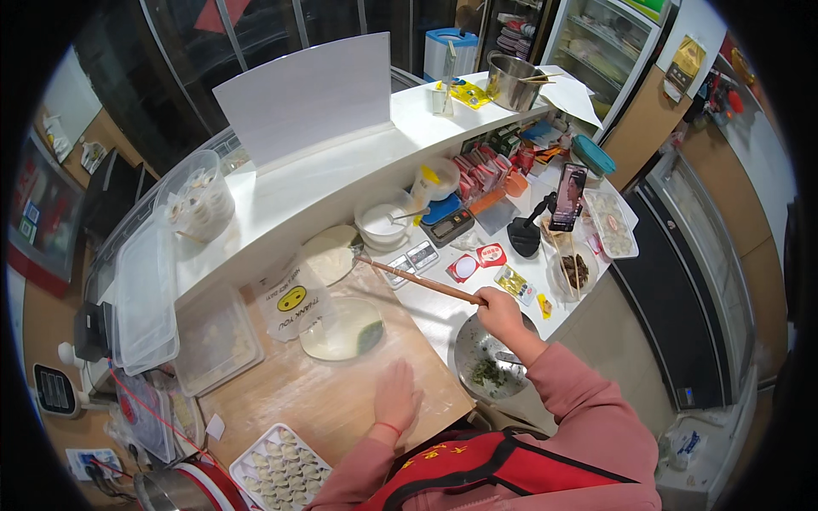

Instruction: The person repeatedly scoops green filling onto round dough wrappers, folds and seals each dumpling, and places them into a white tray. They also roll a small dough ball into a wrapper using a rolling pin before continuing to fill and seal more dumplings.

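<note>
My right hand [501, 313] is closed around one end of a long, slim wooden rod [426, 282]. Its far end reaches the rim of a round dish of pale dough [328, 255]; what the tip is like is hard to make out. Flat on the floured wooden board [273, 383] lies my left hand [398, 396], fingers stretched out, holding nothing. Just beyond it sits a second round dish of pale dough [336, 330], partly overlapped by a clear plastic bag [290, 300] with a yellow smiley. Beneath my right forearm is a metal bowl [464, 349] with chopped green filling and a utensil.
A white tray [239, 467] of dumplings stands at the board's near left. Plastic boxes [213, 341] line the left side. Behind are a white tub [382, 217], a digital scale [447, 226] and a phone on a stand [567, 198]. A bowl with chopsticks [558, 285] stands right.
</note>
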The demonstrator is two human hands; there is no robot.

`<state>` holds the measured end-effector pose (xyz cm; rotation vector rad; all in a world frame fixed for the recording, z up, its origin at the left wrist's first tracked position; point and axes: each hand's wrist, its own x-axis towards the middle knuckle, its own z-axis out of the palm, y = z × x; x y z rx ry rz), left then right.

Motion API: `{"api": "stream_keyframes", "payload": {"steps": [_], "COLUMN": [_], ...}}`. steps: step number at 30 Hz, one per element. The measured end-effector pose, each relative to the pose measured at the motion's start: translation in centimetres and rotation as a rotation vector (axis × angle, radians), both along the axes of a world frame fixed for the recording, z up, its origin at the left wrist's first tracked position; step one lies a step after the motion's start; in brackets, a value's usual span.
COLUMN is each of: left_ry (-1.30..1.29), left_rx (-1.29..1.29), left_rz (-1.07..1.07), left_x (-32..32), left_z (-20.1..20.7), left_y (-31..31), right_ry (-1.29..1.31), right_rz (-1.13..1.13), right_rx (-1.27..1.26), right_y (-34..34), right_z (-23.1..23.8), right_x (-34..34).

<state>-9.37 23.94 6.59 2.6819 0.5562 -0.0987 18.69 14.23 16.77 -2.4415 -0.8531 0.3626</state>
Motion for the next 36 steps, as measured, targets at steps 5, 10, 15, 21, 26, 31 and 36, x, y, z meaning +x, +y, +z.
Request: {"api": "stream_keyframes", "payload": {"steps": [5, 10, 15, 21, 26, 31, 36], "left_ry": [0.100, 0.210, 0.074, 0.073, -0.185, -0.978, -0.877], "left_rx": [0.013, -0.014, 0.144, 0.150, -0.016, -1.242, -1.083], "left_rz": [0.111, 0.261, 0.296, 0.339, 0.469, 0.935, 1.078], "left_x": [1.4, -4.0, -3.6, -2.1, -3.2, -5.5, -6.9], "left_z": [0.2, -0.2, 0.2, 0.5, -1.6, -1.5, -0.2], "left_y": [3.0, 3.7, 3.8, 4.2, 5.8, 7.6, 7.6], "right_ry": [0.033, 0.091, 0.145, 0.232, 0.236, 0.288, 0.457], "right_rz": [-0.012, -0.036, -0.001, -0.018, 0.014, 0.026, 0.061], "right_rx": [0.128, 0.135, 0.289, 0.265, 0.267, 0.289, 0.294], "right_y": [-1.0, -1.7, -1.0, 0.2, -0.2, -1.1, -1.2], "right_z": [-0.1, -0.9, -2.0, -2.0, -1.7, -1.8, -2.0], "right_x": [-1.0, -1.3, -1.5, -1.7, -3.1, -4.3, -6.1]}}
